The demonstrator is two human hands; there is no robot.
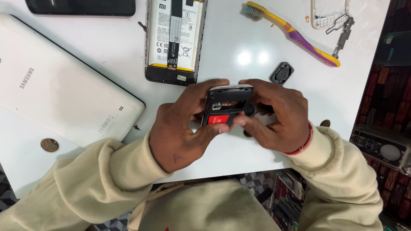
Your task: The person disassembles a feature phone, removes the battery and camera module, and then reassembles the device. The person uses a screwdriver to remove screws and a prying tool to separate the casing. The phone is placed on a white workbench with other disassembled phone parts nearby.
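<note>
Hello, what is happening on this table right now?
A person in a beige sweatshirt holds a small opened phone over a white table. The left hand grips its left side, thumb on the red part inside. The right hand presses a black-handled tool, likely a screwdriver, against the phone's inside. Beyond the hands lie another opened phone with its battery exposed, a yellow and purple toothbrush and a small black round part. A white tablet lies face down to the left.

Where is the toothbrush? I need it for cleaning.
In the head view, the toothbrush lies upper right on the white table, beyond the right hand.
</note>
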